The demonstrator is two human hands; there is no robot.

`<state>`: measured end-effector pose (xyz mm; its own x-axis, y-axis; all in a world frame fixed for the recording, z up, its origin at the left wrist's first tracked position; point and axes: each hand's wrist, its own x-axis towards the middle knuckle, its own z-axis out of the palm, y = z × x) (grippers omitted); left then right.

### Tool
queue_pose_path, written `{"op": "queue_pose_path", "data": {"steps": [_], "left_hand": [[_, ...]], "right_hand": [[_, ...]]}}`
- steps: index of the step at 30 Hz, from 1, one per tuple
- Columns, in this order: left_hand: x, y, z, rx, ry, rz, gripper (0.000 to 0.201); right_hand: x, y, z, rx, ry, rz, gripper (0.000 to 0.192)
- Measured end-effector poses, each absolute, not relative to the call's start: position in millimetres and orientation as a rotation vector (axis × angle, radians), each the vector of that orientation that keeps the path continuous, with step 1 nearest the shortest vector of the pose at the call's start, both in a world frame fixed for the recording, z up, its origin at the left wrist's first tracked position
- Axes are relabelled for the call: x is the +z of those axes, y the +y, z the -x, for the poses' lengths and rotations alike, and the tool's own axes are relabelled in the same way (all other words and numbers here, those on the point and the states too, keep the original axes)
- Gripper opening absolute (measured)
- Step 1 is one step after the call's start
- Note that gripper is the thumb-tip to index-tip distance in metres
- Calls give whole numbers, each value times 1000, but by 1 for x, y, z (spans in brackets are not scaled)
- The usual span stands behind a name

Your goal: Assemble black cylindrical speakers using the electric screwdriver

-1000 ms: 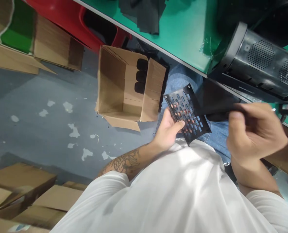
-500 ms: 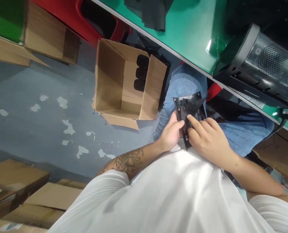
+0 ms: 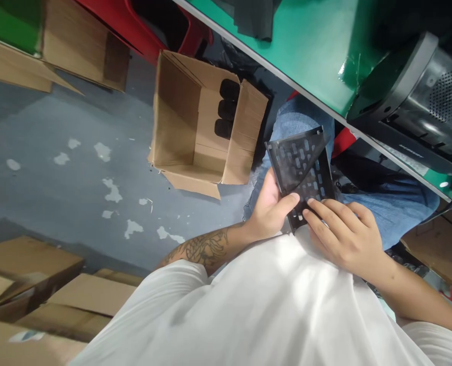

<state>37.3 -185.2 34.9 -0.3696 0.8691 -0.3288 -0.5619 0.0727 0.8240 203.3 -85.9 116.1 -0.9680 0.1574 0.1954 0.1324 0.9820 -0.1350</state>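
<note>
My left hand point(image 3: 268, 208) grips the left edge of a black slotted panel point(image 3: 319, 179), its thumb on top and its other fingers behind. The panel is tilted in front of my white shirt, above my jeans. A thin dark sheet point(image 3: 292, 155) lies slantwise over part of it; several oblong slots show through. At the near right edge, my right hand point(image 3: 350, 236) holds the panel with its fingers bent over the face; its thumb is hidden.
An open cardboard box point(image 3: 176, 117) on the floor holds several black pieces point(image 3: 226, 108). On the green table point(image 3: 309, 46) stand a dark cylindrical device point(image 3: 420, 101) and dark sheets point(image 3: 254, 18). A red chair point(image 3: 145, 28) and more cartons point(image 3: 31, 264) stand around.
The panel has turned to show more of its slotted face. My right hand has shifted right and nearer to me, its index finger drawn back from the panel's middle.
</note>
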Motion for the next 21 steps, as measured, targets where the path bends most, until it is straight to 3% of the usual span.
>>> {"op": "queue_pose_path", "data": {"steps": [10,21], "left_hand": [[48,-187,-33,1568,1242,-473,64],[55,-186,-26,1611,1209,-473,71]], "right_hand": [[123,-90,-198,5,-2902,288,23],[127,-84,-212,214,-2706,184,27]]}}
